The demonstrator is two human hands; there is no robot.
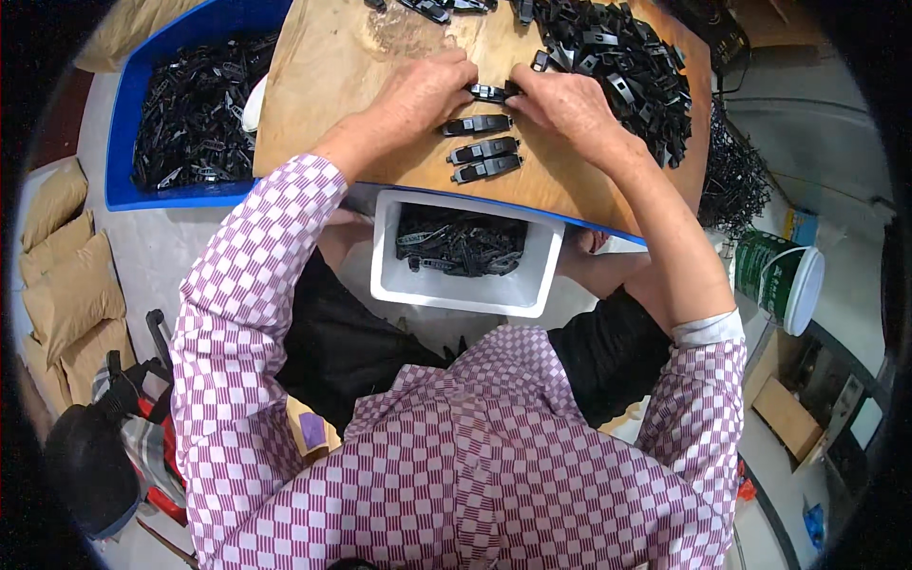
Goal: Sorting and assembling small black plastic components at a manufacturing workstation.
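A checked shirt point(456, 475) lies nearest, then black shorts point(351, 337) over spread knees. Between the knees, just under the worktop's near edge, sits a white box point(465, 302) partly filled with black parts. The worktop point(309, 85) is bare wood with a blue near edge. A blue bin point(122, 157) of black parts stands at its left edge; brown sacks point(76, 285) lie on the floor nearer that side, and a green bucket point(765, 275) tilts off the right edge.

Three parts point(483, 150) lie in a column toward the near edge. Just past them, the fourth part point(488, 94) is between the fingertips of the left hand point(432, 84) and right hand point(562, 103), each pinching one end. Both forearms angle inward, knuckles up. Beyond the right hand, a heap point(627, 81) of parts covers the far right corner.
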